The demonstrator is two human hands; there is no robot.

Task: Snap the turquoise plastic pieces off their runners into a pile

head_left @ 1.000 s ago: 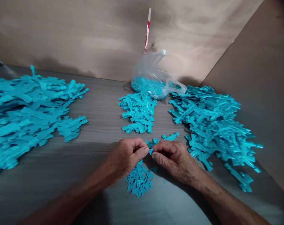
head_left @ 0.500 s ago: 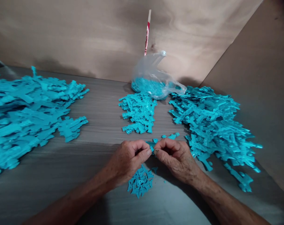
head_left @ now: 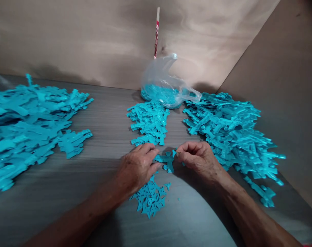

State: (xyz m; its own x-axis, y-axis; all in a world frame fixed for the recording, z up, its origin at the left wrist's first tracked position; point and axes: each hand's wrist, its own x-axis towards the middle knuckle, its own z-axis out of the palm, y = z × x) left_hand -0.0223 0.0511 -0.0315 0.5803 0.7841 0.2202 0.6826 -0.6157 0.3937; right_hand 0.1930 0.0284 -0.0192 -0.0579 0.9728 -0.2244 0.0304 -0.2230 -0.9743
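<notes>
Both of my hands hold one turquoise plastic strip (head_left: 166,160) just above the grey table (head_left: 106,130). My left hand (head_left: 137,168) pinches its left end with curled fingers. My right hand (head_left: 198,158) pinches its right end, fingers closed. Below the hands lies a small heap of broken-off turquoise bits (head_left: 148,196). A middle pile of turquoise pieces (head_left: 148,121) lies just beyond the hands.
A large heap of turquoise strips (head_left: 29,127) covers the table's left side, and another heap (head_left: 230,133) lies at the right. A clear plastic bag (head_left: 163,85) holding turquoise bits stands at the back. A red-and-white stick (head_left: 156,32) leans on the brown board wall behind.
My hands have drawn apart and moved a little away from me; the turquoise strip now shows stretched between them instead of hidden between the fingertips.
</notes>
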